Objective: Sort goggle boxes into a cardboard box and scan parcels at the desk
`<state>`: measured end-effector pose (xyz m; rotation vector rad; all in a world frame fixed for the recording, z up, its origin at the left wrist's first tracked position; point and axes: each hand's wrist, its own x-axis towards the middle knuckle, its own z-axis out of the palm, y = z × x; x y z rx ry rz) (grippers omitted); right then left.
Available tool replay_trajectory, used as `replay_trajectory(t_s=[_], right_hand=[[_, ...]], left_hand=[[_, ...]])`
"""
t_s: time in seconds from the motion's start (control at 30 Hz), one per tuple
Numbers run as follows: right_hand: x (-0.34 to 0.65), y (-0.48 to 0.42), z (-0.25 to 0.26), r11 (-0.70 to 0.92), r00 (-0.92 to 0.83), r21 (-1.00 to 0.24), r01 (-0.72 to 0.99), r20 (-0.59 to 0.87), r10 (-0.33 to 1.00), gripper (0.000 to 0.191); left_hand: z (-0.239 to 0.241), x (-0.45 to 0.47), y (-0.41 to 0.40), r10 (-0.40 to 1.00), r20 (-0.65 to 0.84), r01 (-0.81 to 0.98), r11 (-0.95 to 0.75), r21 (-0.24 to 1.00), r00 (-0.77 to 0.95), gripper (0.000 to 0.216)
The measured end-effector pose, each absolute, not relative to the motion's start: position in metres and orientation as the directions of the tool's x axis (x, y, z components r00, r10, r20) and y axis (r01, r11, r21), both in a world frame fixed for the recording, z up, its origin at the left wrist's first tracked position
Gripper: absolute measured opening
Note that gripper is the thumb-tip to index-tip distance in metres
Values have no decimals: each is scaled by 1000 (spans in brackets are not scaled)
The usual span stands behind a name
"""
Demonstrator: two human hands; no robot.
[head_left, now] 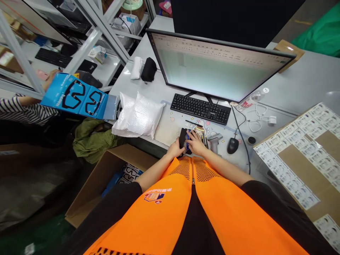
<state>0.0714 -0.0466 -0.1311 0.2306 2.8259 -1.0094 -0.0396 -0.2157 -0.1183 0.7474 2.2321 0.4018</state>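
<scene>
At the desk's front edge, close to my body, my left hand [175, 148] is closed round a small black case [182, 137]. My right hand [196, 143] reaches over from the other side, its fingers bent onto a blue-edged dark item [188, 141] in or against the case. The fingers partly hide that item, so its kind is unclear. Beside my right hand lies a grey handheld scanner [214, 141]. A black pen [193, 123] rests just beyond the hands on the patterned desk mat [171, 124].
A keyboard [201, 108] and monitor [220, 63] stand ahead, a mouse [233, 145] to the right. Bubble-wrap pouches [143, 118] and a blue printed box [77, 96] lie left. Label sheets [297, 184] are at right. An open carton [90, 187] sits below; another person's striped sleeve [26, 109] shows left.
</scene>
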Motion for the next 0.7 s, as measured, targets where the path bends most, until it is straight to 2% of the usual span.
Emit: replay_trajectory(t_s=[0.07,0.17,0.37,0.5,0.6,0.67,0.7], right_hand=[[86,-60,-132,830,-979,-534,162,-191,68,52],[90,-77,-135,873,-968,-450,186,-236,85,56],[68,-87,-140,896,-952,-418,151,-305,18,67],[57,-66,-142,860,-952,-501,96,-299,-68,67],[64,-48,-145,777,-980,-630,-9,-147,-130,56],[75,-41,-149,726,-995,-686,-40,-37,-90,48],[80,-39,-152,715,-1000,-699,-11,-2,-18,45]], left_hand=[[-120,-40,-216,635,-541,400,770,497,-551,81],[-120,-37,-217,657,-529,414,752,513,-537,80],[-116,-27,-216,674,-532,434,738,517,-512,88],[-113,-27,-217,679,-525,444,733,515,-513,84],[-115,-29,-221,672,-515,421,738,528,-532,82],[-117,-30,-224,664,-517,408,744,529,-541,83],[-118,-31,-225,658,-520,403,749,526,-544,84]])
